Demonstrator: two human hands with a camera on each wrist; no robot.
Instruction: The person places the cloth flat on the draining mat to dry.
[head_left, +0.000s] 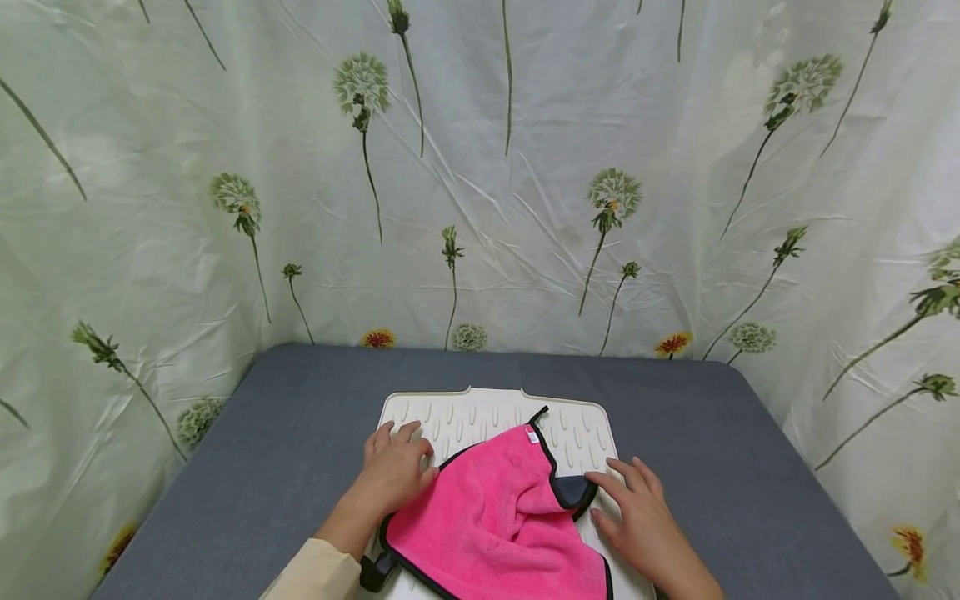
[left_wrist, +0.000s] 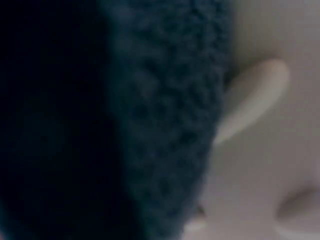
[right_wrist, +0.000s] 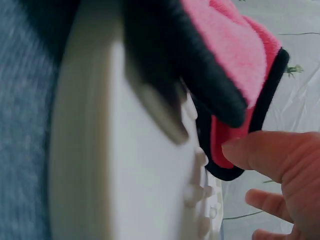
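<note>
A pink plush cloth (head_left: 487,517) with black edging lies rumpled over a white board (head_left: 420,408) with raised oval bumps. At its upper right a corner (head_left: 572,490) folds over to show a dark underside, and a black loop (head_left: 538,414) sticks out at the top. My left hand (head_left: 396,468) rests at the cloth's left edge, fingers spread over the board, thumb near the edging. On the other side, my right hand (head_left: 633,517) has its fingers apart, a fingertip at the folded corner. Close up in the right wrist view, a digit (right_wrist: 265,150) touches the pink fabric.
The board sits on a dark grey-blue table (head_left: 300,417). Behind it hangs a pale curtain (head_left: 480,167) printed with dandelions. A black piece (head_left: 375,573) shows at the cloth's lower left. Dark fuzzy fabric (left_wrist: 170,100) fills much of the left wrist view.
</note>
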